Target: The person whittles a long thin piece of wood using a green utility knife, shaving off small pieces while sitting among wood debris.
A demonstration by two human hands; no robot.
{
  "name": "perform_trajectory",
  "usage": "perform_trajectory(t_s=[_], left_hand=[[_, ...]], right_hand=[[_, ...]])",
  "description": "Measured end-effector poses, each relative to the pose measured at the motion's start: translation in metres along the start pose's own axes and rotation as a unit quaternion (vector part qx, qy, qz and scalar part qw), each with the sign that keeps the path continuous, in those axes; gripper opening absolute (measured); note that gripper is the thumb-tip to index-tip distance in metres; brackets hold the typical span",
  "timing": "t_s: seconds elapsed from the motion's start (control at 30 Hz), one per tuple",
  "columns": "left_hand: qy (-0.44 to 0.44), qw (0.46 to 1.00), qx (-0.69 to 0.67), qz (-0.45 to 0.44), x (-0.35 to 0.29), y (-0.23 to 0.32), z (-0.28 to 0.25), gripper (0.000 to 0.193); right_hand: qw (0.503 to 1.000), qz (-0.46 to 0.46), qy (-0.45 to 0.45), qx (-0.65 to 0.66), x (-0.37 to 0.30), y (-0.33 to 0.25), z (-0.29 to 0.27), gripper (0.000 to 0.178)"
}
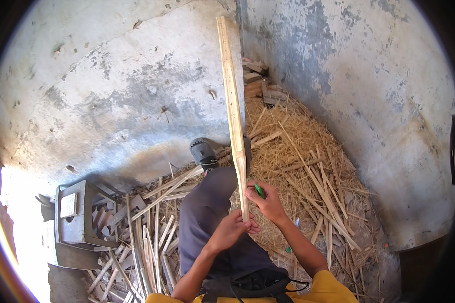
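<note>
A long, pale strip of split bamboo (pixel 230 86) stands out ahead of me, running from my lap up across the wall. My left hand (pixel 231 231) is closed around its lower end. Beside the strip, a little higher up, my right hand (pixel 266 202) pinches a small green object (pixel 259 190), whose kind I cannot make out. The fingertips of that hand lie against or very near the strip's right edge. Under the strip is my leg in dark trousers (pixel 207 207), and a dark shoe (pixel 203 152) shows farther out.
Straw-like shavings (pixel 288 146) and loose sticks (pixel 333 207) cover the floor at right. More split strips (pixel 151 252) lie at left, next to a grey box (pixel 81 214) holding rubble. Bricks (pixel 255 88) are piled in the corner between two worn walls (pixel 136 91).
</note>
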State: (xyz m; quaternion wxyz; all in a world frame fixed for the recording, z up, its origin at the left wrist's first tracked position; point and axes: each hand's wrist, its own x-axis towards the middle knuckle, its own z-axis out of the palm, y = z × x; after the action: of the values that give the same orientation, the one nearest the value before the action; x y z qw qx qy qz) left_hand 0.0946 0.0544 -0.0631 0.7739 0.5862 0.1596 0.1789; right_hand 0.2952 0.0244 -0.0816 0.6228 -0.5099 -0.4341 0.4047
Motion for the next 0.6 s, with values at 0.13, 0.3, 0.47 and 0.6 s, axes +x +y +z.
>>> perform_trajectory(t_s=[0.13,0.3,0.47,0.6], left_hand=[[0.046,0.998,-0.037,0.014,0.001,0.003,0.005,0.037],[0.092,0.980,-0.173,-0.045,0.008,0.002,0.005,0.054],[0.100,0.949,-0.290,-0.070,0.008,0.006,0.004,0.053],[0.109,0.968,-0.220,-0.060,0.008,0.006,0.001,0.047]], right_hand=[[0.996,0.070,-0.039,0.037,-0.002,-0.004,0.003,0.026],[0.997,0.041,-0.064,-0.012,0.002,-0.001,-0.001,0.027],[0.997,0.058,-0.054,0.017,0.008,-0.006,0.001,0.026],[0.995,0.079,-0.048,0.038,0.010,-0.016,0.004,0.026]])
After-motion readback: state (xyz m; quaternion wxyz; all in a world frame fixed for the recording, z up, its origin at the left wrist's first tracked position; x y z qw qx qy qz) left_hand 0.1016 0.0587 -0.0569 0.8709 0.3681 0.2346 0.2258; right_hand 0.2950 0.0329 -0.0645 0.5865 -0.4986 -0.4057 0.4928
